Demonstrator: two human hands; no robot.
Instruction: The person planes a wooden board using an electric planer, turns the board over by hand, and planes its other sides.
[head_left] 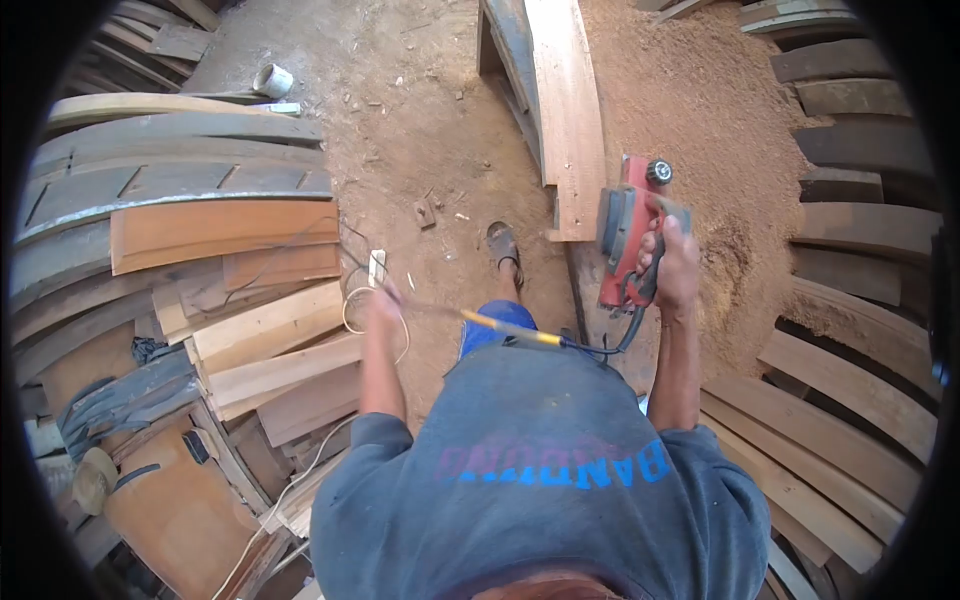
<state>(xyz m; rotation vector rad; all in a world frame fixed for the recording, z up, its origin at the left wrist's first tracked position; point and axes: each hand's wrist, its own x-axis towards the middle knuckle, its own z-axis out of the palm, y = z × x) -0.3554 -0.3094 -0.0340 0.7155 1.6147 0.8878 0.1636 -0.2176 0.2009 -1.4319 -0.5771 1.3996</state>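
Note:
My right hand (pixel 676 265) is wrapped round the handle of a red electric planer (pixel 628 225), held up on its side beside the end of a long plank (pixel 570 110). A dark power cord (pixel 495 323) with a yellow section runs from the planer across my front to my left hand (pixel 380 310). That hand is blurred by motion but looks closed on the cord. Just past its fingers is a white socket block (pixel 377 268), with a thin pale cable looping beneath it.
Stacked boards (pixel 270 330) line the left side, and more boards (pixel 830 400) the right. Sawdust (pixel 690 110) covers the ground right of the plank. A white cup-like container (pixel 272 80) lies at the far left. My sandalled foot (pixel 505 250) stands on the dirt floor.

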